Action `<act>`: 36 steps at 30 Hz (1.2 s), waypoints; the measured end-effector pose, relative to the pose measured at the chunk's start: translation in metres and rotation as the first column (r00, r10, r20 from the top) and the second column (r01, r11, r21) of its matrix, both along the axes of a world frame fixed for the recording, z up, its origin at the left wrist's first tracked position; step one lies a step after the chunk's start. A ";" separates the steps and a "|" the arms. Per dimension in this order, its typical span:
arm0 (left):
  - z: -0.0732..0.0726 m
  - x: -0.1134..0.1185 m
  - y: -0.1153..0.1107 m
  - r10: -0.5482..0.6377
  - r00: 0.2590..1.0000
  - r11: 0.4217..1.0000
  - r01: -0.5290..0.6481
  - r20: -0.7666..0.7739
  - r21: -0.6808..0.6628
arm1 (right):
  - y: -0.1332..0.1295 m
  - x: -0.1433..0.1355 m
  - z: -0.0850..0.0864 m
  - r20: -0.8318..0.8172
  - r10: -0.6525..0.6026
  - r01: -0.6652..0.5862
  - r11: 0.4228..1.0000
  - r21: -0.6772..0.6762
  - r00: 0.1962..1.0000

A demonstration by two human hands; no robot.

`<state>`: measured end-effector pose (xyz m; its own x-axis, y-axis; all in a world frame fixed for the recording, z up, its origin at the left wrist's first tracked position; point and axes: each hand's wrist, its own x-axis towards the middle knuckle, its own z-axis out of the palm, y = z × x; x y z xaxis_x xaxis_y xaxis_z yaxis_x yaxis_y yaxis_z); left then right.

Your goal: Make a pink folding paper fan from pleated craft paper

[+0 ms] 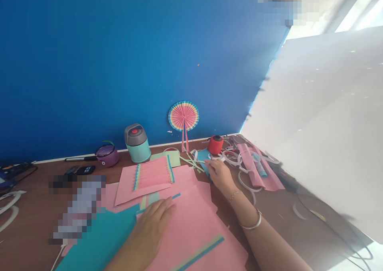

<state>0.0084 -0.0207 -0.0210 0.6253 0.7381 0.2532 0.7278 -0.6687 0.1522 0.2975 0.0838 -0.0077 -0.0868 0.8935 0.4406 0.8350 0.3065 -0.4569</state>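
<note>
My left hand (154,225) lies palm down on a pink paper sheet (191,215), its fingers stretched out. Beside its fingertips are short blue and pale green strips. A longer blue and pale green strip (203,253) runs along the sheet's near edge. My right hand (220,177) reaches to the back right, fingers bent together at the end of a pale green paper strip (196,161). Under those fingers lies some blue paper (203,156). A pleated pink paper piece (154,173) with blue and yellow edges rests on pink card left of my right hand.
A round pleated fan (183,116) leans on the blue wall. Along the back stand a turquoise flask (137,145), a purple cup (107,155) and a red speaker-like cylinder (215,145). White strip scraps and a glue tube (259,166) on pink paper lie right. Teal paper (101,235) lies left.
</note>
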 end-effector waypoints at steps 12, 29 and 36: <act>0.024 0.012 -0.007 -0.105 0.993 0.991 0.108 0.048 -0.074 | -0.029 -0.040 0.018 -0.110 0.406 -0.420 0.871 -0.256 0.907; 0.032 0.021 -0.005 -0.082 0.994 0.976 0.094 0.065 -0.195 | -0.030 -0.050 0.002 -0.429 0.347 -0.520 0.756 -0.398 0.834; 0.023 0.019 -0.005 -0.065 0.997 0.985 0.072 0.045 -0.156 | -0.033 -0.053 0.006 -0.458 0.235 -0.465 0.735 -0.492 0.857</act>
<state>0.0273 -0.0256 0.0025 0.6675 0.7266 0.1628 0.6723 -0.6821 0.2877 0.2443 0.0513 -0.0015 -0.3927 0.9167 -0.0743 0.4719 0.1315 -0.8718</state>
